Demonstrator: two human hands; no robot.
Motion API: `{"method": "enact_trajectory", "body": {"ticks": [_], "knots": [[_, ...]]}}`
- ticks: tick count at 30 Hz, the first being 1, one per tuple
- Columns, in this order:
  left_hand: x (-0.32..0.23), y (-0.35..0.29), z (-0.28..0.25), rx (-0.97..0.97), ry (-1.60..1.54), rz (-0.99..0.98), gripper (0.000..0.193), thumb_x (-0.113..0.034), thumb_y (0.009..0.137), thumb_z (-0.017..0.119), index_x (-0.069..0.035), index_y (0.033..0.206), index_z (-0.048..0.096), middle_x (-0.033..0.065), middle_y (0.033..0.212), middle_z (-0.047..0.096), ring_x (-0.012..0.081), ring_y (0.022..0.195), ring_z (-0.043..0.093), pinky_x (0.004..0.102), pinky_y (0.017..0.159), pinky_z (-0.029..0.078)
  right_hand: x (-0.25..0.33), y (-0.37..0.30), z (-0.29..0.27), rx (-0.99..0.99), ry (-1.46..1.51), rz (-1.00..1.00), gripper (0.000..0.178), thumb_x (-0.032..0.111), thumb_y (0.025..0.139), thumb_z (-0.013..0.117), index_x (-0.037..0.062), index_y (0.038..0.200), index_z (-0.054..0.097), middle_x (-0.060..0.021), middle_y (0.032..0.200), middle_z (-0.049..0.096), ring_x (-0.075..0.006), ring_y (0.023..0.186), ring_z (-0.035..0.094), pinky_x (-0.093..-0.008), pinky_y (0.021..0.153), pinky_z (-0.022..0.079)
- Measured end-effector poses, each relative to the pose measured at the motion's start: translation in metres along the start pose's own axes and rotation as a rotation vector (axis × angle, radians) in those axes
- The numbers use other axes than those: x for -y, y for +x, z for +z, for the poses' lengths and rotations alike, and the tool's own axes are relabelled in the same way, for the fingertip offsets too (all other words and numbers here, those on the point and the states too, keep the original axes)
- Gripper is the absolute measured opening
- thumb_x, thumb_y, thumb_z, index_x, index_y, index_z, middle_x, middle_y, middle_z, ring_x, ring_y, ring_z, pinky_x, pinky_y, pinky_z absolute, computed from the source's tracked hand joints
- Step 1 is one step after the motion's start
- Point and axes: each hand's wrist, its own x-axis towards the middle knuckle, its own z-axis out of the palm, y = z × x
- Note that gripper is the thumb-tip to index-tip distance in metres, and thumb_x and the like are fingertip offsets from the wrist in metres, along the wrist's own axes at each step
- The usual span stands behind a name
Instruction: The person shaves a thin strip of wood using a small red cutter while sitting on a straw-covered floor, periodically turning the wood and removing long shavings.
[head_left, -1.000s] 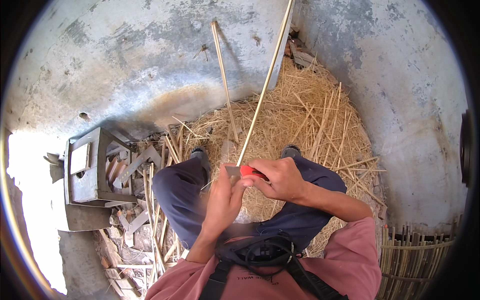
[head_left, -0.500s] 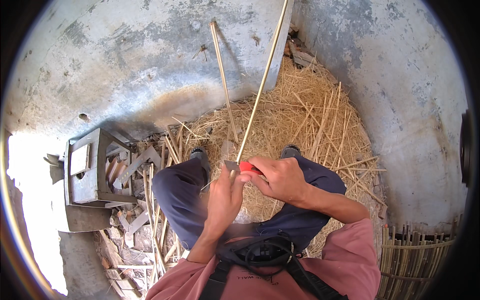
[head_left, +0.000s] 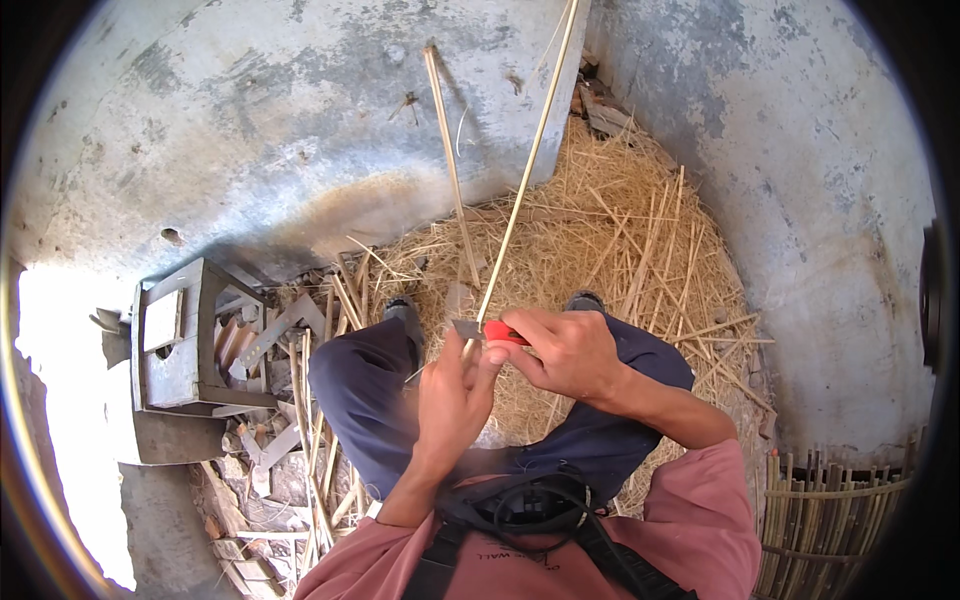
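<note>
In front of me a long thin bamboo strip [head_left: 518, 205] slants up and away, its near end between my hands. My right hand [head_left: 572, 352] is wrapped round the red handle of a knife [head_left: 502, 333]. The short, wide blade points left and lies across the strip. Just below the blade my left hand [head_left: 450, 405] is closed on the strip, thumb near the knife handle. Fingers and blade hide the exact spot where the edge meets the strip. A hair-thin strand runs beside the strip near the top.
Another bamboo strip [head_left: 446, 150] leans on the wall ahead. Straw-like shavings [head_left: 560, 245] and loose strips cover the floor between and beyond my knees. At the left is a worn wooden frame [head_left: 200, 380] with scraps; at the lower right, a fence of upright sticks [head_left: 835, 520].
A thin curled shaving now shows in front of the far wall, and a fine strand has appeared beside the strip's upper end. Both hands keep nearly the same place and grip.
</note>
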Motion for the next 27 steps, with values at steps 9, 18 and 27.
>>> {"method": "enact_trajectory", "body": {"ticks": [9,18,27], "knots": [[0.012,-0.037,-0.008,0.052,0.031,-0.080,0.035,-0.034,0.110,0.060,-0.002,0.097,0.050,0.0106,0.062,0.051,0.0248,0.054,0.050,0.0411,0.054,0.041,-0.073,0.023,-0.034,-0.120,-0.041,0.438,0.029,0.033,0.105,0.065,0.0055,0.113,0.071,-0.0108,0.071,0.069,-0.0244,0.062,0.068,-0.0381,0.057,0.049],[0.018,-0.010,-0.023,0.050,-0.112,-0.195,0.030,-0.027,0.115,0.044,0.000,0.109,0.054,0.0162,0.075,0.060,0.0294,0.067,0.061,0.0413,0.066,0.047,-0.056,0.010,-0.035,-0.033,0.312,0.319,0.022,0.024,0.103,0.065,0.0051,0.115,0.067,-0.0087,0.081,0.068,-0.0207,0.067,0.067,-0.0332,0.062,0.050],[0.004,-0.006,-0.019,0.096,-0.337,-0.175,0.023,-0.022,0.112,0.053,-0.001,0.119,0.058,0.0025,0.075,0.056,0.0097,0.066,0.050,0.0313,0.062,0.043,-0.019,0.003,-0.007,0.134,0.269,0.001,0.023,0.029,0.099,0.069,0.0064,0.103,0.066,-0.0105,0.084,0.066,-0.0309,0.065,0.067,-0.0412,0.058,0.053]]}}
